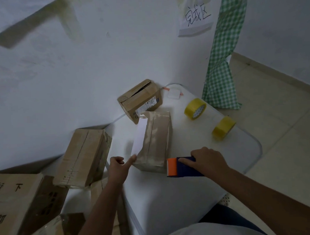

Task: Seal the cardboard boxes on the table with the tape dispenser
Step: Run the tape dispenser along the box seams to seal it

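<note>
A taped cardboard box (155, 140) with a white label on its left side lies in the middle of the white table (164, 197). My left hand (120, 167) is at its near left corner, index finger stretched out and touching the box, the other fingers curled. My right hand (208, 161) grips the blue and orange tape dispenser (181, 167), which sits on the table just right of the box's near end. Behind, against the wall, stands a second cardboard box (141, 100) with its top flaps ajar.
Two yellow tape rolls (194, 108) (223, 127) stand at the table's right side. Several more cardboard boxes (83, 157) are piled to the left of the table. A green checked cloth (222, 61) hangs at the far right corner. The table's right edge is rounded.
</note>
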The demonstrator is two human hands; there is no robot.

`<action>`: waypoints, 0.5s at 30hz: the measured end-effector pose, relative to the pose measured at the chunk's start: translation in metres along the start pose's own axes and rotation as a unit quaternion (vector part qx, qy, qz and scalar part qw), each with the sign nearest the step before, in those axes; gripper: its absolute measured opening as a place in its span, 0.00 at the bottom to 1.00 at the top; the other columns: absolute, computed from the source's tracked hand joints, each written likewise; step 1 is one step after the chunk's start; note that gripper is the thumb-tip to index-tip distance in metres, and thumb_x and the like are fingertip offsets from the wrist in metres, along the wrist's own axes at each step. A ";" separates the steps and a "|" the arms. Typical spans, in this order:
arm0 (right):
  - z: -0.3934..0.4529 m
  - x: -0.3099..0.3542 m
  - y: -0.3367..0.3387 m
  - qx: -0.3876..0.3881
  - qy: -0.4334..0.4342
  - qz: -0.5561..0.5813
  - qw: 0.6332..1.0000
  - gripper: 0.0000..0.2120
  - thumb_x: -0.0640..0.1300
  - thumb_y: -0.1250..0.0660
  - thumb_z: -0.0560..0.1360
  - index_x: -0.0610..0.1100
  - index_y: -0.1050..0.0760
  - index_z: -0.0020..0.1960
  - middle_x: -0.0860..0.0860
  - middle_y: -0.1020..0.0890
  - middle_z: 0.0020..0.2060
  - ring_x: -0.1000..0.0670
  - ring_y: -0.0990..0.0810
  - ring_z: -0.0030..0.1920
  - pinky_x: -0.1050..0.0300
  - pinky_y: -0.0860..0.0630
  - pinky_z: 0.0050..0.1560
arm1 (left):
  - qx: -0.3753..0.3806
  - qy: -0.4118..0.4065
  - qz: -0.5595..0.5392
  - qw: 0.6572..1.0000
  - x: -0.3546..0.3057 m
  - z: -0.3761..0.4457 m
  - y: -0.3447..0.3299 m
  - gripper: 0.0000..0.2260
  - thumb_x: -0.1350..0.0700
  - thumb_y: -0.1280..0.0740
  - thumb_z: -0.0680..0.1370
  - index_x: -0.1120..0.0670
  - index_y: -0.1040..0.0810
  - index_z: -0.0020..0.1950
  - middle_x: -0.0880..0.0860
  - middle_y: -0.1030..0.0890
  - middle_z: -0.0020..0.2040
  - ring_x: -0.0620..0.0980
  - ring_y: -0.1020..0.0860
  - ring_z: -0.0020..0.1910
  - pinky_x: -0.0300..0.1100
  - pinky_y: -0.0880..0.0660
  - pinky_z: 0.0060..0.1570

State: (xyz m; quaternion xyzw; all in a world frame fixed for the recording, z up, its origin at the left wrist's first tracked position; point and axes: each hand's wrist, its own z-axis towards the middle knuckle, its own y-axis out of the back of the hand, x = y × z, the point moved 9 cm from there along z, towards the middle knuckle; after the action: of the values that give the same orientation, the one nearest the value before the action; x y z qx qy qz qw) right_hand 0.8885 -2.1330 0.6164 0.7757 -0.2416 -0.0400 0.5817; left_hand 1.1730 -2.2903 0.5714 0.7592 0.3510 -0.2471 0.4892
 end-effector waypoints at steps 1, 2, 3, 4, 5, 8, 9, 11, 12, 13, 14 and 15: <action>-0.001 -0.003 -0.003 0.002 -0.003 0.003 1.000 0.29 0.72 0.48 0.74 0.46 0.29 0.39 0.51 0.29 0.33 0.50 0.25 0.36 0.58 0.32 0.36 | 0.001 -0.002 0.005 1.000 -0.001 -0.001 -0.001 0.24 0.44 0.24 0.71 0.56 0.30 0.56 0.53 0.25 0.46 0.54 0.24 0.48 0.42 0.30 0.44; -0.002 -0.005 -0.007 0.002 -0.005 0.006 1.000 0.29 0.72 0.48 0.74 0.46 0.29 0.39 0.52 0.29 0.32 0.50 0.25 0.36 0.58 0.32 0.35 | 0.002 -0.004 0.010 1.000 -0.002 -0.002 -0.001 0.24 0.44 0.24 0.71 0.56 0.30 0.56 0.53 0.25 0.47 0.53 0.24 0.48 0.42 0.30 0.42; -0.002 -0.005 -0.009 0.000 -0.006 0.009 1.000 0.30 0.72 0.48 0.74 0.46 0.29 0.39 0.52 0.30 0.31 0.50 0.25 0.35 0.58 0.32 0.35 | 0.002 -0.006 0.010 1.000 -0.002 -0.003 -0.002 0.24 0.44 0.25 0.72 0.56 0.30 0.56 0.53 0.25 0.47 0.52 0.24 0.47 0.42 0.30 0.42; -0.003 -0.005 -0.011 -0.005 -0.007 0.011 1.000 0.30 0.72 0.49 0.74 0.46 0.29 0.39 0.52 0.30 0.31 0.51 0.25 0.35 0.58 0.32 0.34 | 0.003 -0.007 0.011 1.000 -0.002 -0.002 -0.002 0.24 0.44 0.25 0.72 0.56 0.30 0.56 0.54 0.25 0.47 0.52 0.24 0.48 0.42 0.30 0.43; -0.003 -0.005 -0.012 -0.010 -0.007 0.013 1.000 0.30 0.72 0.49 0.74 0.46 0.29 0.38 0.52 0.30 0.31 0.51 0.25 0.35 0.58 0.33 0.33 | 0.007 -0.008 0.012 1.000 -0.002 -0.002 -0.003 0.24 0.44 0.25 0.72 0.56 0.30 0.56 0.54 0.25 0.48 0.52 0.24 0.48 0.43 0.30 0.44; -0.003 -0.003 -0.013 -0.012 -0.008 0.021 1.000 0.30 0.72 0.49 0.74 0.46 0.30 0.38 0.52 0.29 0.31 0.51 0.25 0.35 0.58 0.33 0.33 | 0.004 -0.020 0.024 0.999 0.000 0.002 0.000 0.21 0.43 0.27 0.74 0.56 0.29 0.55 0.54 0.24 0.47 0.53 0.23 0.48 0.45 0.28 0.46; -0.003 -0.003 -0.013 -0.010 -0.010 0.022 1.000 0.30 0.72 0.48 0.74 0.46 0.29 0.38 0.52 0.29 0.31 0.50 0.25 0.35 0.58 0.33 0.34 | -0.004 -0.026 0.030 0.999 0.002 0.004 0.004 0.18 0.44 0.30 0.77 0.56 0.28 0.55 0.54 0.23 0.47 0.54 0.23 0.48 0.47 0.26 0.48; -0.004 -0.003 -0.012 -0.009 -0.013 0.024 1.000 0.30 0.72 0.48 0.74 0.46 0.29 0.38 0.52 0.30 0.31 0.50 0.26 0.35 0.58 0.32 0.35 | -0.019 -0.049 0.040 0.998 0.003 0.007 0.014 0.14 0.47 0.39 0.82 0.57 0.24 0.55 0.54 0.21 0.47 0.57 0.21 0.50 0.48 0.26 0.48; -0.005 -0.003 -0.012 -0.010 -0.015 0.025 1.000 0.30 0.72 0.48 0.74 0.46 0.29 0.38 0.52 0.30 0.31 0.50 0.26 0.35 0.58 0.32 0.35 | -0.020 -0.063 0.049 0.997 0.002 0.008 0.018 0.13 0.49 0.42 0.84 0.56 0.23 0.54 0.54 0.21 0.46 0.57 0.21 0.50 0.47 0.27 0.45; -0.005 -0.003 -0.012 -0.012 -0.016 0.023 1.000 0.30 0.72 0.48 0.74 0.46 0.29 0.38 0.52 0.30 0.31 0.50 0.25 0.35 0.58 0.32 0.35 | -0.018 -0.079 0.060 0.995 0.000 0.008 0.021 0.12 0.51 0.43 0.84 0.54 0.22 0.53 0.53 0.21 0.46 0.56 0.21 0.50 0.45 0.30 0.42; -0.006 -0.004 -0.012 -0.013 -0.017 0.020 1.000 0.30 0.72 0.48 0.74 0.46 0.29 0.38 0.52 0.29 0.31 0.50 0.25 0.35 0.58 0.32 0.35 | -0.011 -0.093 0.072 0.993 -0.002 0.008 0.022 0.12 0.53 0.43 0.85 0.53 0.21 0.52 0.52 0.21 0.46 0.55 0.22 0.49 0.44 0.31 0.41; -0.006 -0.004 -0.013 -0.015 -0.018 0.018 1.000 0.30 0.72 0.48 0.74 0.46 0.29 0.38 0.52 0.29 0.31 0.50 0.24 0.35 0.58 0.32 0.35 | -0.001 -0.102 0.085 0.991 -0.003 0.009 0.022 0.12 0.54 0.43 0.84 0.52 0.20 0.51 0.52 0.20 0.47 0.53 0.22 0.49 0.43 0.32 0.40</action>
State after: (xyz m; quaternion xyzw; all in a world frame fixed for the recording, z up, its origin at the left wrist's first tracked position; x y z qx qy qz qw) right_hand 0.8915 -2.1233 0.6061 0.7618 -0.2652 -0.0473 0.5891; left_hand 1.1883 -2.3058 0.5827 0.7565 0.2339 -0.2803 0.5426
